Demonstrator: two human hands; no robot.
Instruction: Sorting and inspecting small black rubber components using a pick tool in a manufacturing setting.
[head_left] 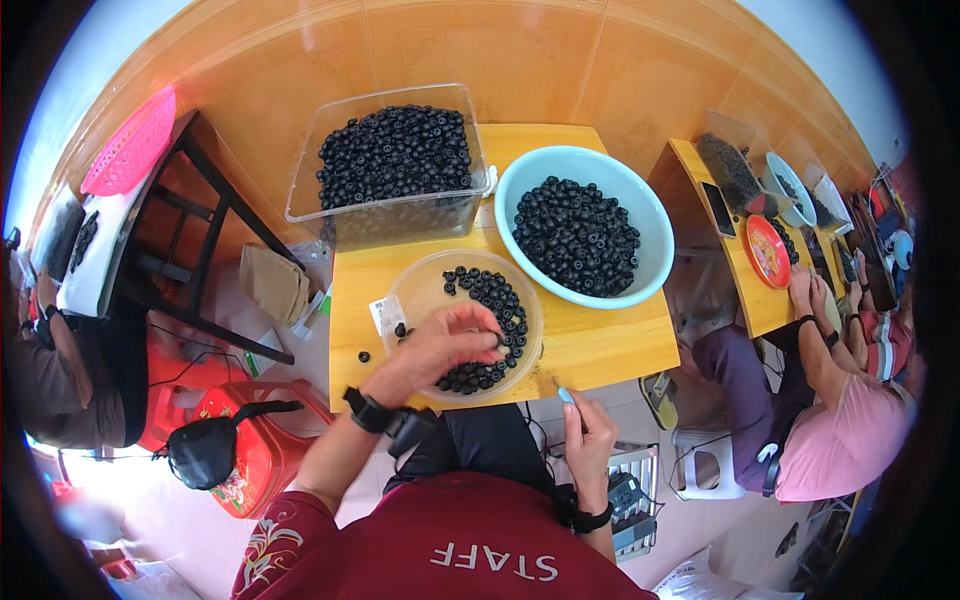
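Note:
My left hand (440, 345) reaches into a shallow clear plastic bowl (420, 285) of small black rings (497, 300), fingers curled over the rings at its near side. My right hand (588, 432) hangs below the table's front edge, pinching a thin light-blue tool (563, 393) that points up at the edge. Beyond the bowl stand a light-blue basin (655, 215) and a clear rectangular tub (310, 190), both full of the same black rings. One loose ring (364, 356) lies on the small wooden table (600, 345).
A red stool with a black pouch (225, 450) stands to my left, beside a dark frame table. To the right, another person in pink (840, 420) works at a second wooden table (745, 290) with a red dish and more containers. A pink basket (130, 145) lies far left.

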